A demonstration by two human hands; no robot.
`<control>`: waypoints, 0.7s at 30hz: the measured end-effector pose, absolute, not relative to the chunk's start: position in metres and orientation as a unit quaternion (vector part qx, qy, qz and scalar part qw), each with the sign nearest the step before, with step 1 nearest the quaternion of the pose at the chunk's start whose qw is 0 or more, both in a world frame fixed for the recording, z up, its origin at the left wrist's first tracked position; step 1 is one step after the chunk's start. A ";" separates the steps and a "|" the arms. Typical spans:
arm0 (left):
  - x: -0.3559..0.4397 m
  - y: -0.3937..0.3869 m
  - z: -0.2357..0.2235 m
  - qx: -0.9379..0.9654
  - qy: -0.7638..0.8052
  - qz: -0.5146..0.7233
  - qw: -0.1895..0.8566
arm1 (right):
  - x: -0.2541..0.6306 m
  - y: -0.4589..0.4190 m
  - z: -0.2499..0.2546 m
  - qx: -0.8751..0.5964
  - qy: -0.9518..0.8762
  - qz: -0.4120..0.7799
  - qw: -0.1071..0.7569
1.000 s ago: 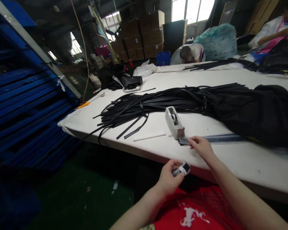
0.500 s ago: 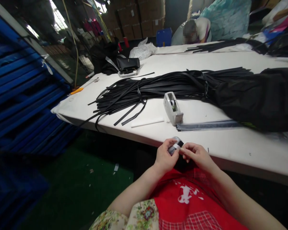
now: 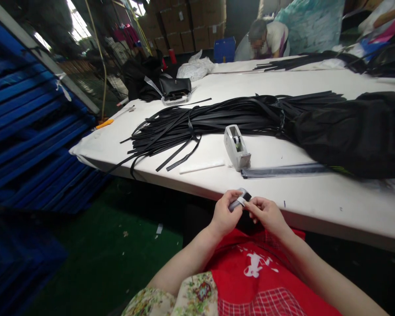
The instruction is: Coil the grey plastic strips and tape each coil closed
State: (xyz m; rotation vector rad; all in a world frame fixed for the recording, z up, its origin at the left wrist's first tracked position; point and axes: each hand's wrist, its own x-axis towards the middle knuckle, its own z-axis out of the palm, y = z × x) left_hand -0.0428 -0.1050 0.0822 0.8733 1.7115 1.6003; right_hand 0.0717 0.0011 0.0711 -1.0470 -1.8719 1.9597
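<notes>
My left hand [image 3: 224,213] and my right hand [image 3: 266,213] meet just below the near edge of the white table [image 3: 316,206]. Both pinch a small folded black strap piece with a pale band of tape [image 3: 239,198] across it. A grey tape dispenser [image 3: 236,147] stands on the table a little beyond my hands. A long grey ruler [image 3: 283,170] lies beside it. A bundle of long black straps [image 3: 217,120] stretches across the middle of the table.
A heap of black fabric [image 3: 358,131] lies at the right. A white strip [image 3: 202,166] rests near the dispenser. A black pouch [image 3: 175,86] sits at the far left end. Blue pallets [image 3: 29,131] stand at left. Another person [image 3: 265,37] bends behind the table.
A second ago my right hand was on the table by the ruler. It has drawn back to my left hand and both now pinch the small strap piece.
</notes>
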 end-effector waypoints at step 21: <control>-0.029 -0.105 0.093 0.467 0.733 0.493 0.044 | 0.067 -0.003 0.064 -0.294 -0.605 0.730 0.122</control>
